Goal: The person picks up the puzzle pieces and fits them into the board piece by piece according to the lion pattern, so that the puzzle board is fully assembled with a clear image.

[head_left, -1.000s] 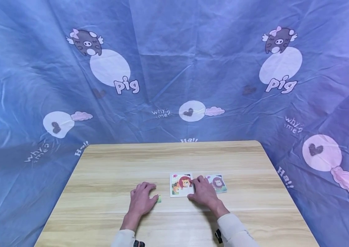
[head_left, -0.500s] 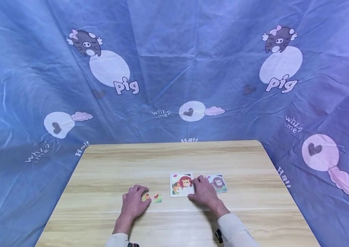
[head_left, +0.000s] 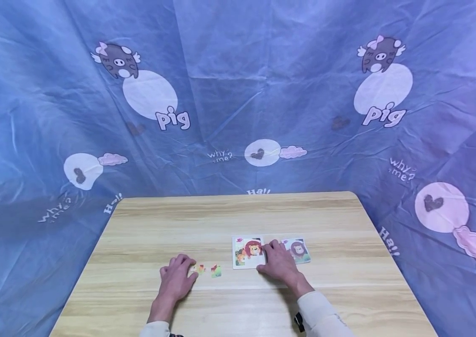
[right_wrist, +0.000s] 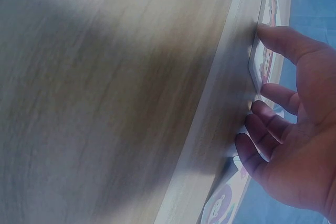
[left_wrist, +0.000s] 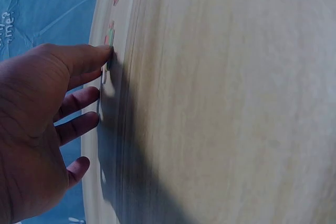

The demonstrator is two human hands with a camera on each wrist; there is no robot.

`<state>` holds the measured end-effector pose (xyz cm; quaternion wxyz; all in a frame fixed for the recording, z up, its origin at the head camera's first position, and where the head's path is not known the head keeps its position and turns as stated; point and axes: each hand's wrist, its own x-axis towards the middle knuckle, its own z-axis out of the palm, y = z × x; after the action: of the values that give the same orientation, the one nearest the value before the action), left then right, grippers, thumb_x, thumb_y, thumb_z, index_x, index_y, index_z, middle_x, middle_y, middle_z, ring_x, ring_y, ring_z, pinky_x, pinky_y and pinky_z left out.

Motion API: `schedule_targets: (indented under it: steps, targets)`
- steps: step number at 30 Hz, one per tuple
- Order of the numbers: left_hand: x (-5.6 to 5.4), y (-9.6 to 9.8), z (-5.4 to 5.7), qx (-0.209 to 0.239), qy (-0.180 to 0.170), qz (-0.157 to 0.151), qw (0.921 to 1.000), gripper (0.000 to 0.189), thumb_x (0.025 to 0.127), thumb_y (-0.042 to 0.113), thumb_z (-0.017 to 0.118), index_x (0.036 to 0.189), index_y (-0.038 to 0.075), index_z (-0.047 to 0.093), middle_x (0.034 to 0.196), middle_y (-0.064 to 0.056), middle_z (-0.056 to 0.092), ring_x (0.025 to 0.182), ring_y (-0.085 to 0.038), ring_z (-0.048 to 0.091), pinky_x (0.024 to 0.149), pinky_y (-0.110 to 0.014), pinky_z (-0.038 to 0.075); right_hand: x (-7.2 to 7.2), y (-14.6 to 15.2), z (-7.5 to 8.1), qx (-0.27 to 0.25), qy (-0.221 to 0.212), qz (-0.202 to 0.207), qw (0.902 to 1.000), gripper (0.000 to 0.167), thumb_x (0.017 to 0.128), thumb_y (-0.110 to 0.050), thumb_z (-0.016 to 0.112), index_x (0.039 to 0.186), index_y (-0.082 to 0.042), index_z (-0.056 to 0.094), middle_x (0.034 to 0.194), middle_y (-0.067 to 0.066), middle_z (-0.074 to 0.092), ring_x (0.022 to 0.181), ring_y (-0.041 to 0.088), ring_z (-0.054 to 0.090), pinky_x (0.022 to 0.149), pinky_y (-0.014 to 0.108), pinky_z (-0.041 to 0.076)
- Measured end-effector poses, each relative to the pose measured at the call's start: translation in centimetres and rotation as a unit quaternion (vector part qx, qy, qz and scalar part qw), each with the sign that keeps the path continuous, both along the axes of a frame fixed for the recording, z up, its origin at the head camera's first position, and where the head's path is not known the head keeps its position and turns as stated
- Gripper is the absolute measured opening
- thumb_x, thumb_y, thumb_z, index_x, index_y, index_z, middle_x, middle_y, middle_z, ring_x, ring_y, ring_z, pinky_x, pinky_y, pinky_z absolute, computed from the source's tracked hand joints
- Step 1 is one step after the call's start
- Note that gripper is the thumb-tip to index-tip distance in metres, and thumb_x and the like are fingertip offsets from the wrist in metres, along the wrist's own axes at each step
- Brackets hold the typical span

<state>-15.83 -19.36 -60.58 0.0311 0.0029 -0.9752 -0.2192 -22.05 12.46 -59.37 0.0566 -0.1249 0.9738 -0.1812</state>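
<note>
My left hand [head_left: 174,281] hovers at the left end of the loose jigsaw pieces, its thumb and forefinger apart, close to a yellow-and-red jigsaw piece [head_left: 200,269]. Whether the thumb touches it is unclear. Just right lies a green-and-red jigsaw piece [head_left: 216,271]. My right hand [head_left: 279,263] grips the lower right corner of a white-framed puzzle board [head_left: 248,263], thumb on the near edge and forefinger on the right edge. A lion picture fills much of the board, with a blank white patch low down. Part of its right side is hidden by the hand.
A picture card [head_left: 299,249] with a paler lion lies right of the board, partly behind my right hand. The wooden table [head_left: 170,215] has a far edge that meets a blue printed cloth [head_left: 229,93], which also hangs at both sides.
My left hand has moved left and a little nearer, uncovering the jigsaw pieces that it hid. My right hand and the puzzle board have stayed in place.
</note>
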Motion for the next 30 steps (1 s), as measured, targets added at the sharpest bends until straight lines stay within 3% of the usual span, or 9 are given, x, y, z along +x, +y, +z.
schedule_targets:
  steps: [7, 15, 21, 30]
  targets:
    - [0.1, -0.2, -0.1, -0.004, -0.009, -0.011, 0.9999, 0.025, 0.081, 0.026, 0.073, 0.104, 0.019, 0.067, 0.114, 0.0, 0.056, 0.108, -0.024, 0.048, 0.089, -0.057, 0.031, 0.3, 0.0, -0.3, 0.002, -0.007, 0.0, 1.0, 0.07, 0.07, -0.044, 0.081, 0.125, -0.008, 0.059, 0.115, 0.011, 0.054, 0.097, 0.025, 0.053, 0.088, 0.045, 0.048]
    - [-0.1, -0.2, -0.1, 0.01, -0.039, -0.006, 0.9992, 0.023, 0.08, 0.023, 0.075, 0.095, 0.019, 0.058, 0.1, 0.002, 0.054, 0.098, -0.021, 0.046, 0.087, -0.053, 0.03, 0.3, 0.0, -0.4, -0.004, -0.003, -0.004, 1.0, 0.07, 0.069, -0.043, 0.082, 0.126, -0.008, 0.059, 0.114, 0.01, 0.054, 0.097, 0.025, 0.053, 0.088, 0.044, 0.048]
    - [-0.4, -0.2, -0.2, 0.045, -0.04, 0.003, 0.9982, 0.021, 0.08, 0.021, 0.073, 0.09, 0.023, 0.055, 0.086, 0.012, 0.056, 0.087, -0.01, 0.046, 0.086, -0.048, 0.027, 0.2, 0.0, -0.3, -0.001, -0.003, -0.002, 1.0, 0.07, 0.069, -0.043, 0.082, 0.125, -0.007, 0.059, 0.114, 0.011, 0.054, 0.096, 0.026, 0.053, 0.086, 0.045, 0.048]
    - [-1.0, 0.7, 0.0, 0.126, -0.025, 0.024, 0.9914, 0.012, 0.086, 0.017, 0.066, 0.09, 0.025, 0.057, 0.077, 0.012, 0.055, 0.081, -0.009, 0.046, 0.088, -0.048, 0.027, 0.0, 0.0, -0.1, -0.004, -0.004, -0.003, 1.0, 0.07, 0.07, -0.044, 0.082, 0.126, -0.009, 0.06, 0.115, 0.01, 0.054, 0.098, 0.025, 0.053, 0.088, 0.044, 0.048]
